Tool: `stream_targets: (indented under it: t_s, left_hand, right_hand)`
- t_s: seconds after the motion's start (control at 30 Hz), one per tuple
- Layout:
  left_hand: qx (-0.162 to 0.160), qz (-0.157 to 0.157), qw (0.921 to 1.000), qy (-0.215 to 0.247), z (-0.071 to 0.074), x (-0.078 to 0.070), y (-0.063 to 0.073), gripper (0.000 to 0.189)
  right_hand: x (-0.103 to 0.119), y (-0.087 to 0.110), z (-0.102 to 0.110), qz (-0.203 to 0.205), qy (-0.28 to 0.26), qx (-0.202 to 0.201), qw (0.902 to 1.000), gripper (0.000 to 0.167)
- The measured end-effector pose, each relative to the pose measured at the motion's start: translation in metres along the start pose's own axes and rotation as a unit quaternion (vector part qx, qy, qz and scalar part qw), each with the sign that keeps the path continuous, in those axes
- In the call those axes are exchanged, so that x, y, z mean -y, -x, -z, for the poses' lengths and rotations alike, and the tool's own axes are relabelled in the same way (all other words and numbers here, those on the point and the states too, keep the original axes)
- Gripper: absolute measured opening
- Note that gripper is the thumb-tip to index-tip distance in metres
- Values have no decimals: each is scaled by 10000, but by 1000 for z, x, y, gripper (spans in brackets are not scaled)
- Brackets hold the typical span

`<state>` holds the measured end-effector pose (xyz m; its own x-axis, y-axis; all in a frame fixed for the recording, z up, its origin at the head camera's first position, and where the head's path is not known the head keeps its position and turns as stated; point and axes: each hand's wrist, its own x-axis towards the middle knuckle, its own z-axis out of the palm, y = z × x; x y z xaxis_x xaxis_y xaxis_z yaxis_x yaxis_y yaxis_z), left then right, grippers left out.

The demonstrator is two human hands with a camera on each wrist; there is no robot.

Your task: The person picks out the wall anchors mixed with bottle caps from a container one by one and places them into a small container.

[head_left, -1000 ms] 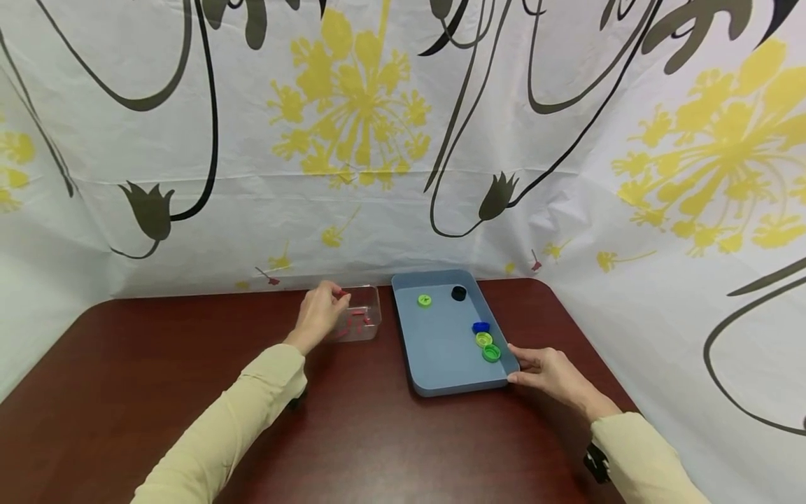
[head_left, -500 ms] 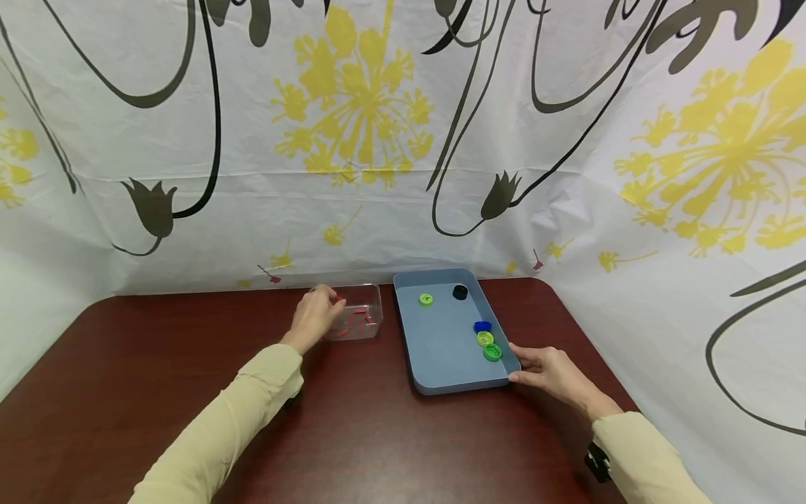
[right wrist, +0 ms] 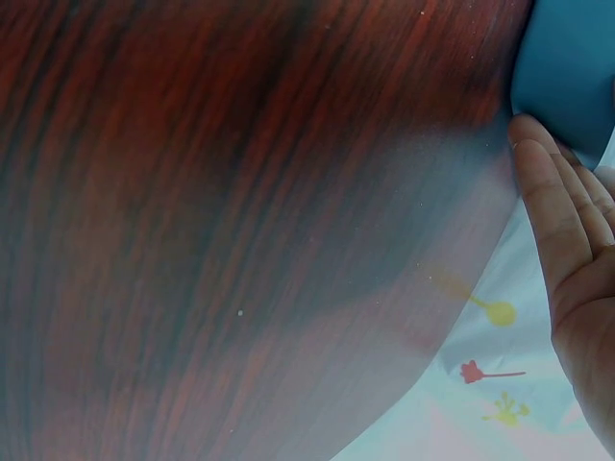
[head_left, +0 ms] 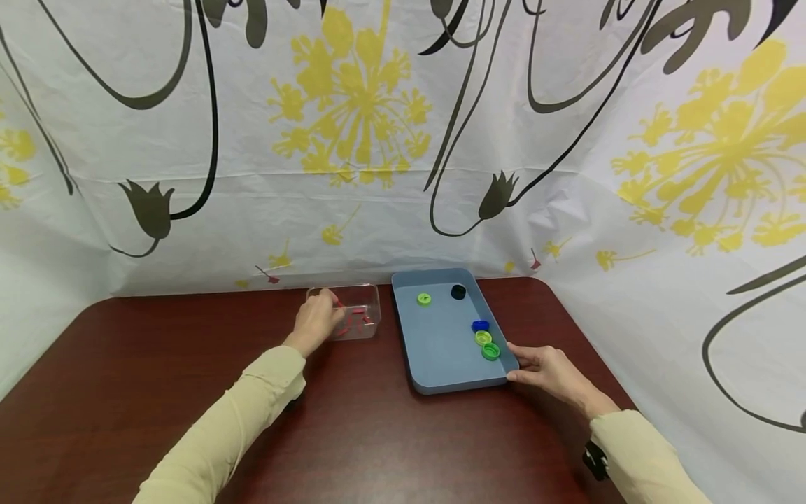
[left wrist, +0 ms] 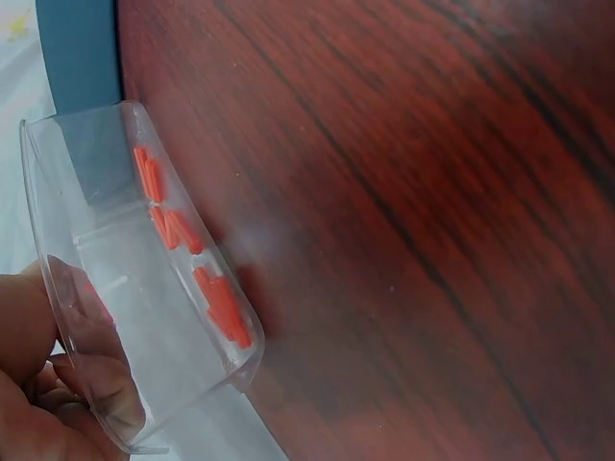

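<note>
My left hand reaches over the rim of a small clear plastic box at the back of the table. Its thumb and fingertips pinch a small red piece, blurred through the plastic in the left wrist view. Several short red sticks lie on the box floor. My right hand holds the near right corner of a blue-grey tray, thumb and fingers on either side of it. In the right wrist view its fingers lie straight against the outer wall.
Inside the tray are a light green cap, a black cap, a blue cap, a yellow-green cap and a green cap. A patterned white cloth hangs behind the dark wooden table.
The left hand has dipped slightly lower into the clear box, with red still at its fingertips. The right hand and the tray have stayed in place.
</note>
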<state>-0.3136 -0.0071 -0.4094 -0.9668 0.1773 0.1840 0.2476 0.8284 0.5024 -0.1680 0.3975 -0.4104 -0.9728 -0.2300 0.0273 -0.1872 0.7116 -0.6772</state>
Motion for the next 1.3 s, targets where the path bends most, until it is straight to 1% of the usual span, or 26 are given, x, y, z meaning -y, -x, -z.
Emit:
stream_targets:
  t_s: [0.2,0.33,0.4,0.5,0.6,0.67,0.77,0.97,1.07,1.2,1.3]
  left_hand:
    - [-86,-62,9999,-51,-2,0,2,30]
    - [-172,-79,9998,44,-3,-1,4,33]
    - [-269,-123,9995,136,-2,-2,5,35]
    - [-402,-279,9985,254,2,-2,6,39]
    - [-543,-489,9967,341,10,0,9,42]
    - [-637,-589,9957,330,17,4,13,45]
    - [-724,-614,9953,202,27,13,22,49]
    - [-640,-540,9963,-173,42,29,44,62]
    - [-634,-638,9954,-319,46,35,51,66]
    - [-696,-818,9932,-453,46,40,57,68]
    - [-750,-910,9917,-512,46,42,59,69]
  right_hand:
    - [0,-2,-1,-15,39,32,10000,65]
    - [-1,-2,0,-3,24,58,10000,66]
    - [-2,-2,2,-3,64,71,10000,66]
    - [-3,-2,4,19,156,69,9999,66]
    - [-4,-2,6,12,193,86,9998,66]
    - [-3,-3,7,15,198,113,9997,66]
    - [-2,-5,8,10,225,211,9995,66]
    - [-2,-6,11,-17,408,189,9990,66]
    - [-1,-7,11,-22,435,143,9989,66]
    - [0,-5,11,-42,468,121,9988,69]
    - [3,-3,12,-30,723,-19,9974,74]
